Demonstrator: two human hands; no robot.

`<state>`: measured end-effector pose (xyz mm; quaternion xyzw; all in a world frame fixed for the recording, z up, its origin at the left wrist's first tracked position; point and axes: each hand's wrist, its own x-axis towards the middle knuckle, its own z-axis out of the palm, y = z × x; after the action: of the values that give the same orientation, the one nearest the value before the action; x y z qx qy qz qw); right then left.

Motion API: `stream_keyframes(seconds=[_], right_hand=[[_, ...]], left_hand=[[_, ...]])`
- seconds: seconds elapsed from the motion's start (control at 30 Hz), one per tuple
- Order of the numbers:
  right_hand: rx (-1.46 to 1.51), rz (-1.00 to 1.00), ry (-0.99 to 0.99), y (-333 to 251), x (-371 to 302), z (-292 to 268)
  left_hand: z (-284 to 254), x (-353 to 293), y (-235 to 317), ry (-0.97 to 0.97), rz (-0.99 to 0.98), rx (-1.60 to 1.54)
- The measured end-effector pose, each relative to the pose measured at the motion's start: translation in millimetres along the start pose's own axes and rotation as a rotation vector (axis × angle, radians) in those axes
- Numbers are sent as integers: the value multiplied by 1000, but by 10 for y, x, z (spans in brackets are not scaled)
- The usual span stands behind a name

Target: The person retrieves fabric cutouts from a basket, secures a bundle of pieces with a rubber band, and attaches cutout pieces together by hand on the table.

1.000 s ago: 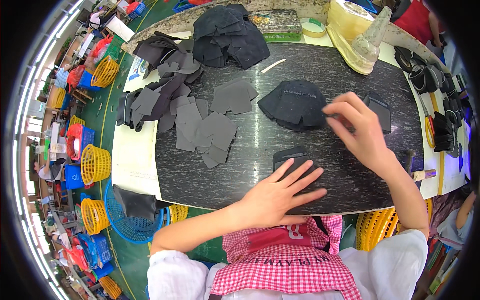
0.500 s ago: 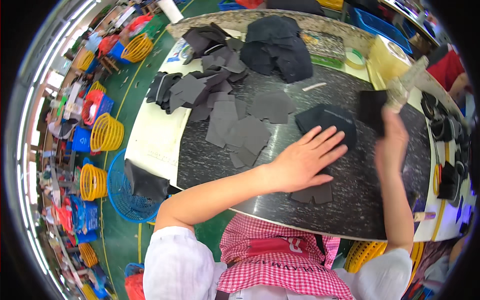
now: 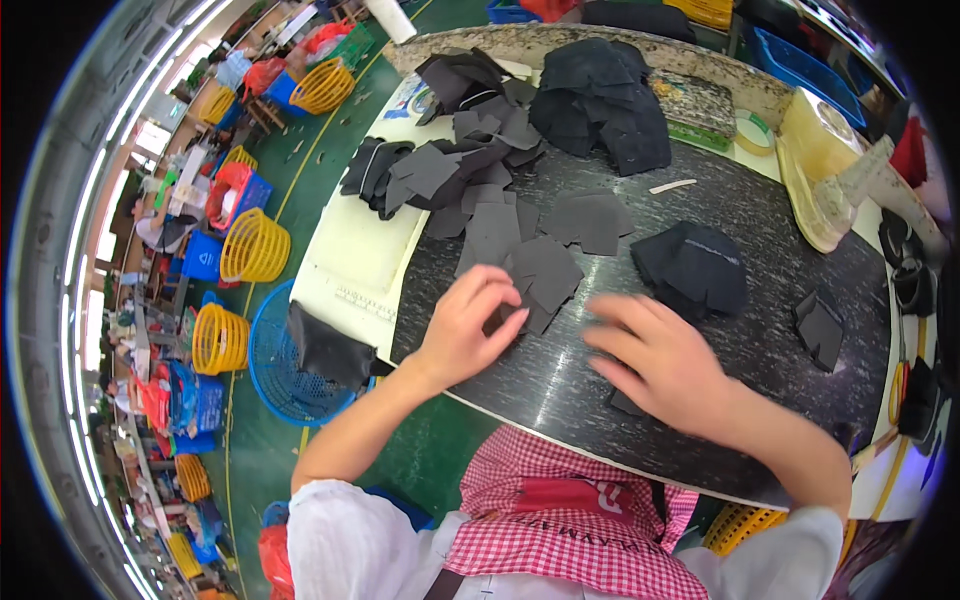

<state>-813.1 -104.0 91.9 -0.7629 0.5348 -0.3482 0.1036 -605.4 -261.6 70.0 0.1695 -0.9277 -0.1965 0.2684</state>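
My left hand (image 3: 468, 328) is at the near edge of a loose group of grey fabric pieces (image 3: 545, 275), thumb and forefinger closing on a small grey one. My right hand (image 3: 660, 362) hovers slightly blurred over the black marbled worktop (image 3: 560, 385), fingers apart and holding nothing. Beneath it, a dark cut piece (image 3: 625, 403) shows only in part. Just beyond lies a small stack of dark navy fabric pieces (image 3: 690, 268). Farther right, a small dark piece (image 3: 820, 328) with a pale line lies by itself.
Heaps of grey pieces (image 3: 440, 165) and dark navy pieces (image 3: 600, 100) cover the far left and back. A white strip (image 3: 672, 186), a tape roll (image 3: 754, 132) and a yellowish clear holder (image 3: 815, 140) lie behind. A blue basket (image 3: 275, 365) stands left of the table.
My right hand has let go of the dark piece at the right and moved left. My left hand has left the navy stack for the grey pieces. The view has shifted slightly.
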Motion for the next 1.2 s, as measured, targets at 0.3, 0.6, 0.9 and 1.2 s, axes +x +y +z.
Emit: stream_keyframes(seconds=[0.3, 0.6, 0.9, 1.2], right_hand=[[-267, -48, 8, 332, 465, 536], [-68, 152, 520, 176, 456, -576], [-443, -309, 249, -122, -553, -284], [-80, 86, 266, -95, -468, -332]], left_hand=[[113, -53, -4, 8, 213, 111], [32, 64, -45, -96, 270, 136], [405, 228, 643, -530, -580, -1592], [515, 154, 841, -595, -526, -1455]])
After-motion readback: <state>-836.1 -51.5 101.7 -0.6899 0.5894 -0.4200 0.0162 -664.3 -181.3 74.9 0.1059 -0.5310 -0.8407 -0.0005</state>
